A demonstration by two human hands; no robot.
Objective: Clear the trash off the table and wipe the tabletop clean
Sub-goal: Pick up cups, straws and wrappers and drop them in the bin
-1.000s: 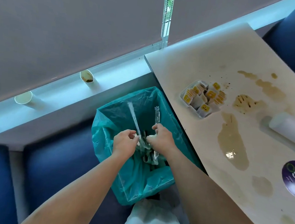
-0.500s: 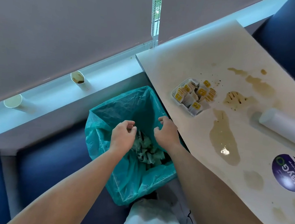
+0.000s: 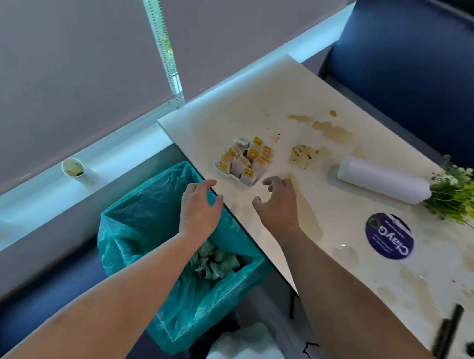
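A single head-worn camera looks forward and steeply down from above the near edge of the tabletop, close enough that both forearms fill the lower frame. The tabletop runs diagonally from the window sill toward lower right; the teal-lined bin sits just left of it, below its edge.

At centre, the table looks smooth, pale and faintly glossy, with wet brown stains. Lower left, the bin liner is thin, crinkled teal plastic, slightly shiny.
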